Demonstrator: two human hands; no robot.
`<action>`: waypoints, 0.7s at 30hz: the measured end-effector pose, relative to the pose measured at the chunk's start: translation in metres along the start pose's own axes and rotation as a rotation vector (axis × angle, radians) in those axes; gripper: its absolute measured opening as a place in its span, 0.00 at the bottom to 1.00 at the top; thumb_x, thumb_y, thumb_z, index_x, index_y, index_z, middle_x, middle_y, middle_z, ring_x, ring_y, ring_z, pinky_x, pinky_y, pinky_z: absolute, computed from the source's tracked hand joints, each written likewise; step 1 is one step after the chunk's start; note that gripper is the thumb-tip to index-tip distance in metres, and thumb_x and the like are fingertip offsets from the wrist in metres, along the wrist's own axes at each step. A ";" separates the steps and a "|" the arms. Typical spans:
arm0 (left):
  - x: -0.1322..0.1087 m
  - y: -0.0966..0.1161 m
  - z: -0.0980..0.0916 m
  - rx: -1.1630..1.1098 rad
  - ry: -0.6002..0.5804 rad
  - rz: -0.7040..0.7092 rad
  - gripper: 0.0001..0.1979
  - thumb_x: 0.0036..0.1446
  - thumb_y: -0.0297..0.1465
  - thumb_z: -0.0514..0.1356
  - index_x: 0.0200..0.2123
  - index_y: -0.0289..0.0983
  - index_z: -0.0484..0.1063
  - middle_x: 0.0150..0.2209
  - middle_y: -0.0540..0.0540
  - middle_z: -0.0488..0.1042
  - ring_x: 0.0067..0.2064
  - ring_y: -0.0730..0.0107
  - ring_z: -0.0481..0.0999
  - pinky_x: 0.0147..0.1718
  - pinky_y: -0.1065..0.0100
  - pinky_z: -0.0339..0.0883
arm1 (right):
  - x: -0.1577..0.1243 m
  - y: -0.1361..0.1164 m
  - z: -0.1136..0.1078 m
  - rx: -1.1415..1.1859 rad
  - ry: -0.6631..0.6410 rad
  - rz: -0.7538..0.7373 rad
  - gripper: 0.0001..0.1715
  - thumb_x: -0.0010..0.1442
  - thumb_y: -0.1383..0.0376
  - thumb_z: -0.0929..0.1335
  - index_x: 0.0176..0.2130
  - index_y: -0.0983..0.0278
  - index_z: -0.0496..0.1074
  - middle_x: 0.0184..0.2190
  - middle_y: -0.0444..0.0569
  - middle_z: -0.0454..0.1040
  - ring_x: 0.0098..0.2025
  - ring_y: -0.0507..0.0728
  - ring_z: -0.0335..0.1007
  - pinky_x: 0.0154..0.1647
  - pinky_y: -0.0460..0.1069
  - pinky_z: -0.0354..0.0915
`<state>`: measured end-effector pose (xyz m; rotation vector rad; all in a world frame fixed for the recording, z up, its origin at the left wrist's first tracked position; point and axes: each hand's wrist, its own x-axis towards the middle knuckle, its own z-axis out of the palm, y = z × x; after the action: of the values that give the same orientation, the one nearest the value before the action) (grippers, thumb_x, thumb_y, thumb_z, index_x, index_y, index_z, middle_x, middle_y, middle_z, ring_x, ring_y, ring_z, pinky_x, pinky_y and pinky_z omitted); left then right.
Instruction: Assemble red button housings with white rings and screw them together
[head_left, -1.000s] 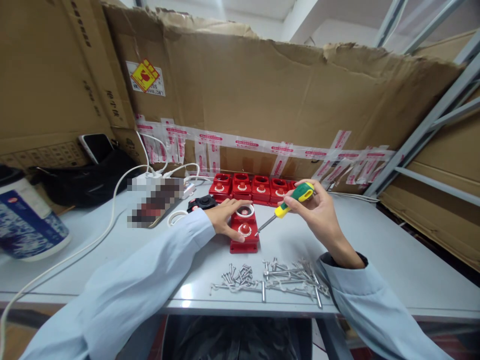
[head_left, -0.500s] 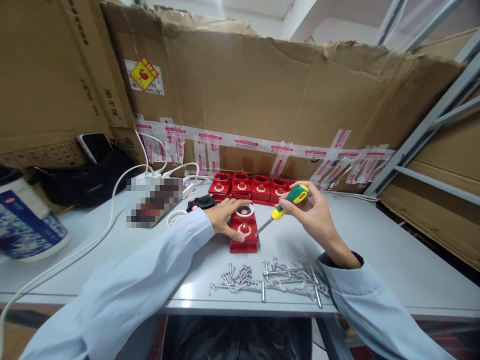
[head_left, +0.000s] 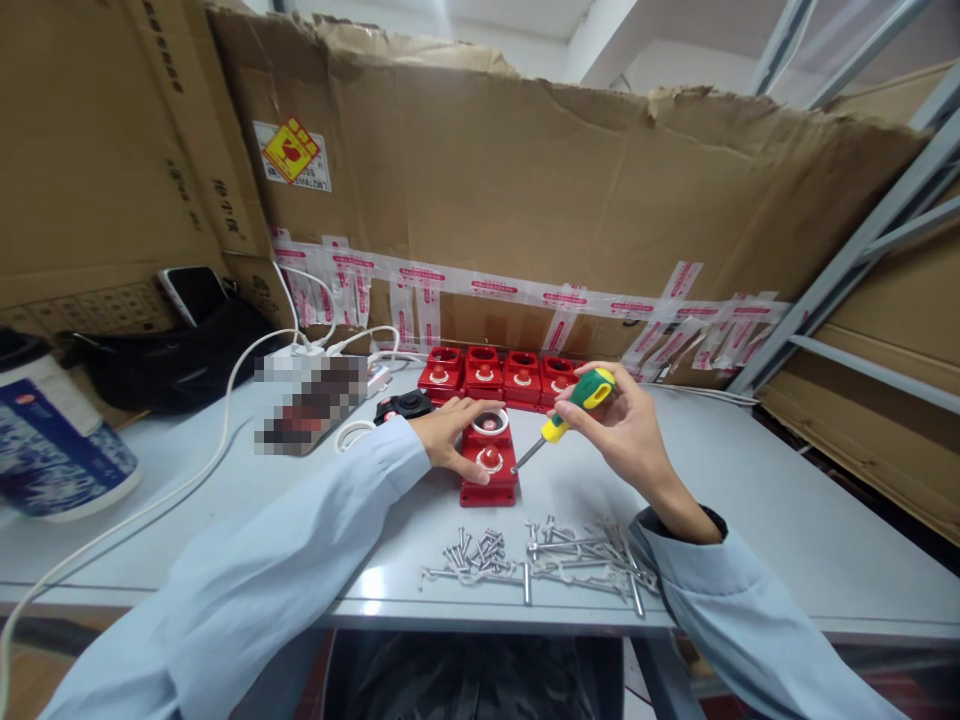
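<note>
A red box-shaped unit (head_left: 487, 492) with a small red dome and a white ring on its top lies mid-table. My left hand (head_left: 448, 438) grips it from the left, thumb by the dome and fingers along the far side. In my right hand (head_left: 626, 420) is a screwdriver (head_left: 574, 405) with a green and yellow handle, held slanting down to the left. Its tip meets the right edge of the red unit, at what looks like a small screw. Loose screws (head_left: 480, 550) lie in front of the unit, beside a heap of metal T-shaped rods (head_left: 570, 570).
Several similar red units (head_left: 521, 380) stand in a row at the back, against a cardboard wall (head_left: 525, 180). A black part (head_left: 403, 404) and a white ring (head_left: 352, 435) lie left of my left hand. Farther left are a power strip, a white cable (head_left: 217, 455) and a large cup (head_left: 64, 440).
Almost nothing differs. The screwdriver handle and my right hand have shifted very slightly left, while the tip stays at the unit's right edge.
</note>
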<state>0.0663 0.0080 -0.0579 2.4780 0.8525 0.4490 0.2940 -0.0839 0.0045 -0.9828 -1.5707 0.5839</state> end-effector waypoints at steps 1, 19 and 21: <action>0.000 0.000 0.000 -0.001 0.000 0.003 0.50 0.33 0.50 0.68 0.60 0.47 0.51 0.57 0.42 0.59 0.60 0.41 0.52 0.58 0.43 0.36 | 0.000 -0.001 0.000 -0.004 -0.005 -0.002 0.22 0.49 0.60 0.72 0.42 0.61 0.62 0.32 0.45 0.73 0.34 0.54 0.71 0.37 0.51 0.71; 0.003 -0.002 -0.002 0.022 -0.017 0.053 0.51 0.34 0.51 0.66 0.60 0.45 0.49 0.56 0.41 0.61 0.56 0.43 0.58 0.56 0.43 0.42 | 0.009 -0.033 0.027 -0.456 -0.261 -0.206 0.23 0.58 0.66 0.61 0.54 0.58 0.56 0.29 0.44 0.67 0.30 0.53 0.65 0.35 0.51 0.64; 0.004 -0.002 -0.003 0.014 -0.017 0.077 0.50 0.35 0.50 0.67 0.60 0.46 0.50 0.56 0.41 0.61 0.57 0.45 0.58 0.57 0.44 0.42 | 0.009 -0.040 0.020 -0.355 -0.369 -0.166 0.25 0.58 0.69 0.60 0.55 0.57 0.54 0.34 0.44 0.69 0.33 0.53 0.67 0.39 0.51 0.65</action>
<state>0.0667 0.0129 -0.0561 2.5308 0.7576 0.4487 0.2636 -0.0942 0.0367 -1.0305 -2.1151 0.3903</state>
